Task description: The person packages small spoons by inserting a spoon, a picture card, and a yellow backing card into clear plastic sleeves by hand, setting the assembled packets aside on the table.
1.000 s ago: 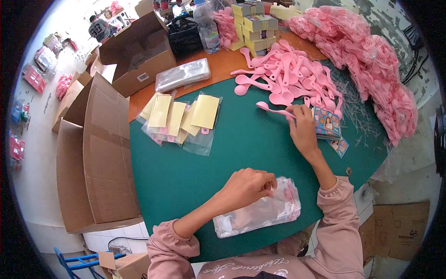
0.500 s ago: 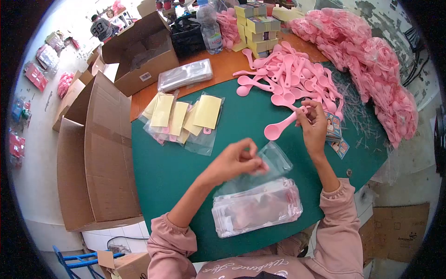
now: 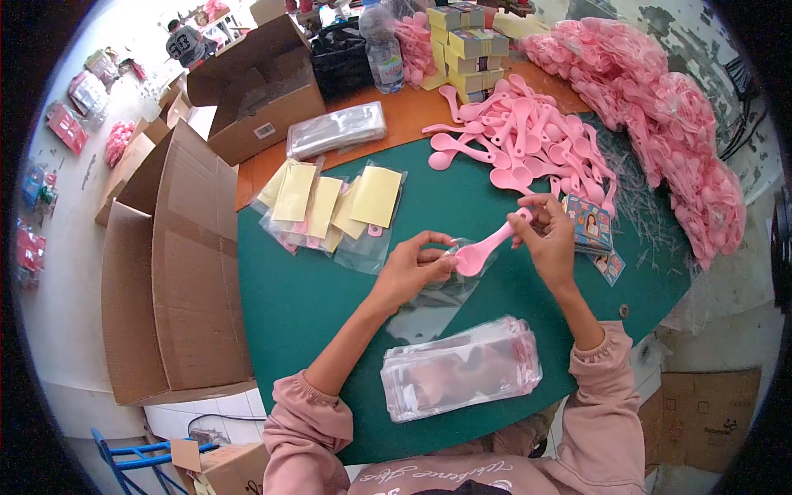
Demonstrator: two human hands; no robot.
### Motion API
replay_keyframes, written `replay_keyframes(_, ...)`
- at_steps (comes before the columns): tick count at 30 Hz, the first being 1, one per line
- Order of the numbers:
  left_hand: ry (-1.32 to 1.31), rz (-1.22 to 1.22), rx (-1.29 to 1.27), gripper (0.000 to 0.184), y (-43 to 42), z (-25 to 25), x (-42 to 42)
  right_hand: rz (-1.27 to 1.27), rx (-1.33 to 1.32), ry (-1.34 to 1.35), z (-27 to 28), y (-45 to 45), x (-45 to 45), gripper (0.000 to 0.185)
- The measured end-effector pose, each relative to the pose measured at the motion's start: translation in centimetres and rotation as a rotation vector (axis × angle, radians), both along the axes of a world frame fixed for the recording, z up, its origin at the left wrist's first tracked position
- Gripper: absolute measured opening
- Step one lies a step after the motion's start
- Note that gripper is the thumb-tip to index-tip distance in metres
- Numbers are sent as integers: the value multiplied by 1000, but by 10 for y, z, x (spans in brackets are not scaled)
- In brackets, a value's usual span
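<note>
My right hand (image 3: 549, 239) pinches the handle end of a pink spoon (image 3: 493, 245), its bowl pointing down and left. My left hand (image 3: 417, 268) grips a clear plastic bag (image 3: 437, 309) near its mouth, and the spoon's bowl is at that mouth. Below both hands lies a stack of clear bags (image 3: 462, 371). A heap of pink spoons (image 3: 528, 136) spreads beyond my right hand. Beside that hand sits a stack of printed cards (image 3: 587, 223). Filled bags with pale yellow cards (image 3: 334, 206) lie at the left.
Bundled pink spoons in plastic (image 3: 652, 107) line the right edge. At the back are a bottle (image 3: 382, 49), yellow-edged card stacks (image 3: 469, 58) and a pack of clear bags (image 3: 337, 129). Open cardboard boxes (image 3: 190, 272) stand left. A person (image 3: 188, 43) is far off.
My left hand has lifted a bag off the stack and moved up with it. My right hand has picked the spoon away from the heap and brought its bowl to the bag.
</note>
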State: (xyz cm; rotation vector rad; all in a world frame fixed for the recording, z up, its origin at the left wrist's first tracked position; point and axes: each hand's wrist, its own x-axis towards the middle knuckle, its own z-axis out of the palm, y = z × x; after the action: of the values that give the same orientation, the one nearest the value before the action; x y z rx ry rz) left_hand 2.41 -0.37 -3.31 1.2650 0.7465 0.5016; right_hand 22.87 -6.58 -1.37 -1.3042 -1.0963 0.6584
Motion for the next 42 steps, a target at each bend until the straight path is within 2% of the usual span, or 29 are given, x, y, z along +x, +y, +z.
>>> replay_keyframes(6, -17, -115, -3, 31, 3, -5, -1, 5, 20, 37, 2, 2, -1, 23)
replay_keyframes(8, 65, -189, 58, 29, 4, -7, -1, -32, 61, 70, 3, 2, -1, 24)
replay_keyframes(12, 124, -122, 102, 28, 2, -3, 0, 29, 27, -11, 2, -1, -1, 24)
replay_keyframes(18, 40, -113, 87, 30, -3, -1, 10, 94, -20, -70, -3, -1, -13, 22)
replay_keyframes(21, -40, -108, 234, 32, -1, 2, 16, 181, -68, -78, -5, -1, -16, 18)
replay_keyframes(23, -78, -56, -58, 33, 1, 9, 16, 171, -110, -41, -7, 0, -12, 14)
replay_keyframes(25, 24, -95, 15, 36, 9, 15, 8, 173, -72, -12, -7, 0, -6, 13)
replay_keyframes(27, 163, -328, 170, 38, 15, 14, 2, 174, -33, 19, -6, -1, -5, 13)
replay_keyframes(28, 58, -286, 189, 38, 9, 14, 5, 216, -57, 30, -5, -3, -6, 19)
replay_keyframes(29, 58, -284, 188, 38, 6, 19, 7, 258, -81, 42, -3, -4, -8, 29)
replay_keyframes(30, 93, -195, 153, 37, 3, 24, 9, 260, -82, 42, 0, -5, -10, 29)
replay_keyframes(32, 125, -105, 118, 37, 1, 30, 9, 459, 137, -284, 6, -6, -15, 50)
replay_keyframes(35, -8, -10, 94, 38, 4, 32, 8, 516, 164, -342, 3, -9, -23, 60)
replay_keyframes(37, 44, -97, 54, 38, 10, 32, 4, 413, 102, -430, 26, -8, 3, 55)
replay_keyframes(39, 23, -98, 21, 37, 13, 33, 1, -46, -135, -570, 36, -11, 47, 44)
replay_keyframes(41, 1, -91, -10, 36, 15, 33, -1, -613, -309, -961, 19, -25, 95, 34)
replay_keyframes(42, -1, -89, -22, 36, 16, 32, -1, -614, -487, -984, 20, -35, 105, 35)
